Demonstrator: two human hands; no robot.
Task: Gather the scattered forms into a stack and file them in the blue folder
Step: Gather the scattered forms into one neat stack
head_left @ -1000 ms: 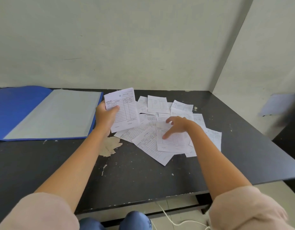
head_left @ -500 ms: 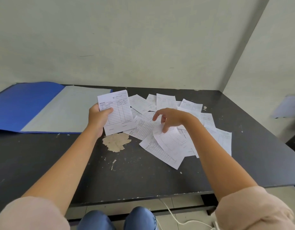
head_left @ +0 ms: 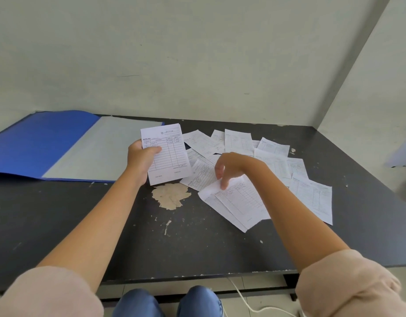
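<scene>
Left hand point(head_left: 140, 157) grips a stack of forms point(head_left: 166, 154) near the blue folder point(head_left: 46, 143) — right hand point(head_left: 229, 167) pinching a loose form point(head_left: 242, 197) mid-table point(head_left: 106, 225).

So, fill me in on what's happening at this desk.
A person is collecting forms. The left hand holds up a small stack of forms, while the right hand pinches a corner of another form on the black table. More loose forms lie scattered. The blue folder lies open at the left.
</scene>
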